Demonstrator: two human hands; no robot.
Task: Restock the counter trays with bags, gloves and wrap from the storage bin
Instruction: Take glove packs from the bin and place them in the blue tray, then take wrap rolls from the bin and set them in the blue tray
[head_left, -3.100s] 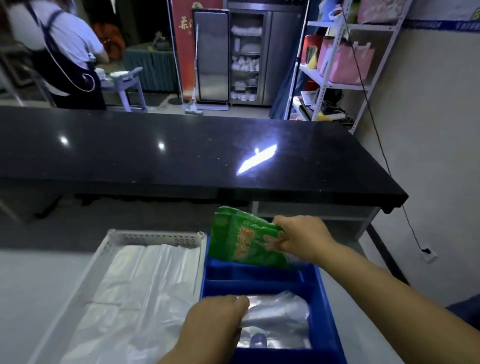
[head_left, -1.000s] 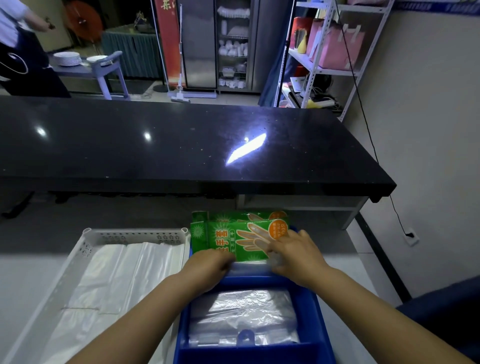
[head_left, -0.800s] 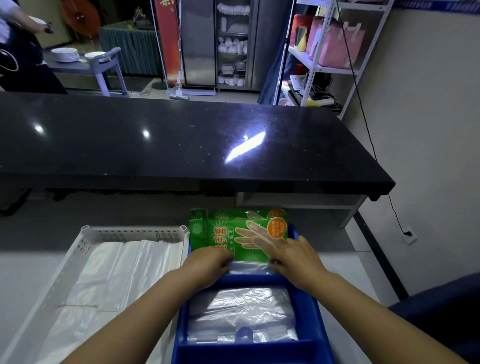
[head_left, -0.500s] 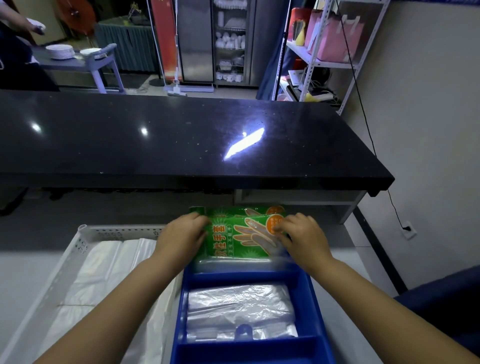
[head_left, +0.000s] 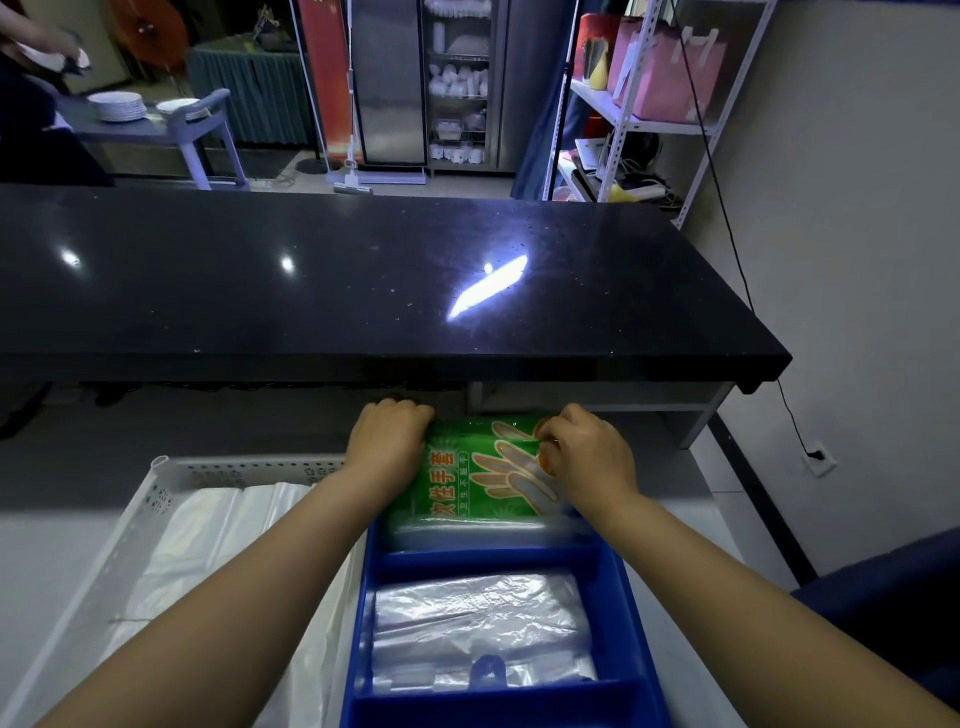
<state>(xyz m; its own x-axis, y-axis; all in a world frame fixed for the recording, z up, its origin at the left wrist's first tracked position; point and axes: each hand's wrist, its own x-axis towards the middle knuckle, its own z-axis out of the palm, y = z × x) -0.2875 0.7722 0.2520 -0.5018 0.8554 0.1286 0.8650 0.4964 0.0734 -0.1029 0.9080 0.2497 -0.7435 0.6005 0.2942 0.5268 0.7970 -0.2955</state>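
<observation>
So this looked like the gloves step of the restock. The green glove pack (head_left: 467, 486) was lying flat in the far compartment of the blue tray (head_left: 488, 557). Our left hand (head_left: 390, 441) was curled over its far left corner and our right hand (head_left: 589, 454) gripped the far right edge, so both were closed on the pack and neither was spread flat. The middle compartment already had a stack of clear bags (head_left: 478, 623). The white tray (head_left: 156, 499) just beside it on the pale surface (head_left: 47, 561) was lined with more clear plastic sheets (head_left: 223, 551).

Our guess for the next move: let go once the pack sat level inside the walls, then go back for whatever was still missing, probably the wrap. The pack looked slippery and a bit puffy, so it could ride up on the divider.

Stuff we couldn't make out:
- Our fingertips were tucked behind the pack, so we couldn't see how deep the grip went.
- Whether there was a second pack underneath was unclear.
- The nearest compartment was cut off at the bottom edge.
- The storage bin wasn't in view at all.
- The black ledge (head_left: 337, 280) shaded the far end of the tray.
</observation>
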